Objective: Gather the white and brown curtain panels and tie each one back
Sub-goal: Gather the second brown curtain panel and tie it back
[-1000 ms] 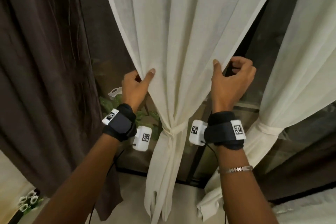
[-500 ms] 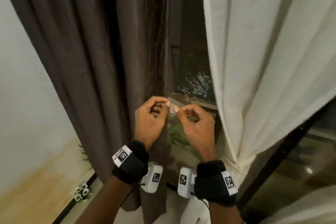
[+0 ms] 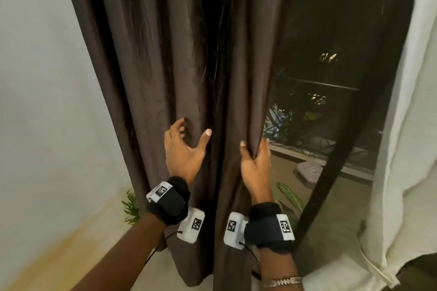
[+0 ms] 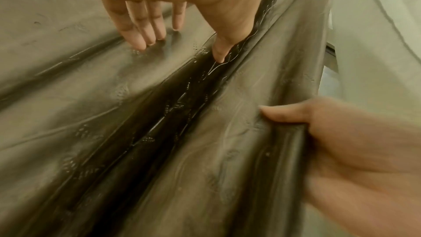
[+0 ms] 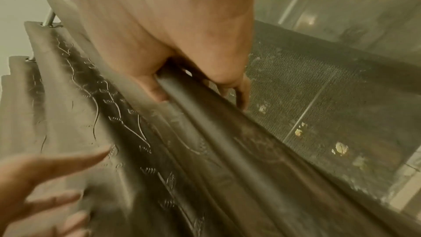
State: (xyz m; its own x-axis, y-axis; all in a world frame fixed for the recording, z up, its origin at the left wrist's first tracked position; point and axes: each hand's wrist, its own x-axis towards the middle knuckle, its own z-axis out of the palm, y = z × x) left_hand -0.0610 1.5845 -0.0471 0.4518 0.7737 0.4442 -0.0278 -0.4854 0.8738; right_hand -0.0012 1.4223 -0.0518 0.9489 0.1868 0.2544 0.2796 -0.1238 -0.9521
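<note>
The brown curtain panel [image 3: 189, 66] hangs loose in long folds in the middle of the head view. My left hand [image 3: 189, 144] lies against one of its front folds with fingers [image 4: 145, 30] straight and spread and the thumb [image 4: 222, 51] in a dark crease. My right hand [image 3: 255, 149] grips the panel's right edge, thumb [image 5: 154, 89] in front and fingers [image 5: 241, 93] curled behind the rolled fabric [image 5: 205, 111]. The white curtain panel [image 3: 406, 149] hangs at the far right, apart from both hands.
A pale wall [image 3: 47, 101] stands to the left of the curtain. Dark window glass [image 3: 331, 54] and a dark slanted frame bar [image 3: 331, 172] lie to the right. Green plant leaves [image 3: 132, 205] show by the floor, and a pinkish object [image 3: 309, 170] lies outside.
Both hands have let go of the white curtain and moved left. From meeting in front of the brown panel they have spread apart; the right now grips its edge and the left touches a fold.
</note>
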